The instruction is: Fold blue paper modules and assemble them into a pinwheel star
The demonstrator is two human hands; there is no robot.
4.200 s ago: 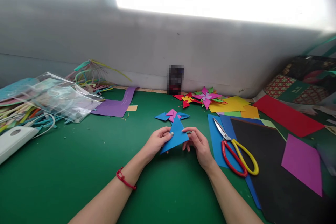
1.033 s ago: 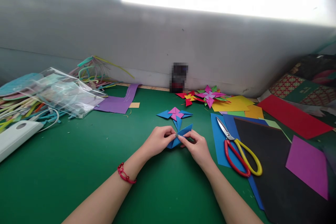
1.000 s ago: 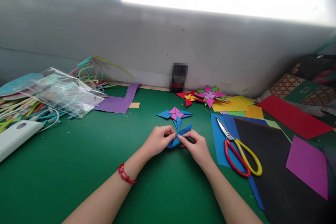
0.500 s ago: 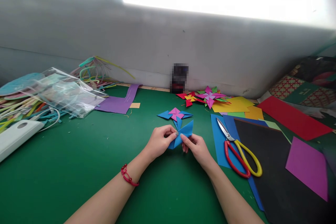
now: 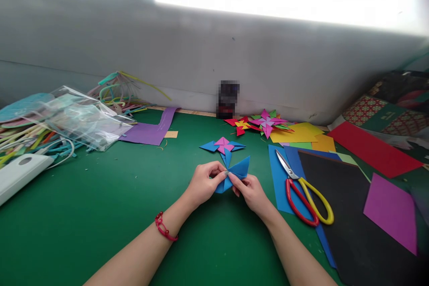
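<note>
Between both hands is a piece of folded blue paper with pointed flaps. My left hand, a red bracelet on its wrist, pinches the paper from the left. From the right, my right hand grips it with the thumb pressed near the centre and the fingers partly hidden behind. The two thumbs almost meet at the middle. Just beyond the hands, a folded pink and blue paper star lies flat on the green table.
Scissors with red and yellow handles lie at right on blue and black sheets. Folded paper stars are at the back, beside yellow paper. A clear plastic bag and a white device sit at left.
The upper right flap of the blue paper has opened slightly wider and tipped to the right. Both hands keep their hold, and the right thumb has shifted a little.
</note>
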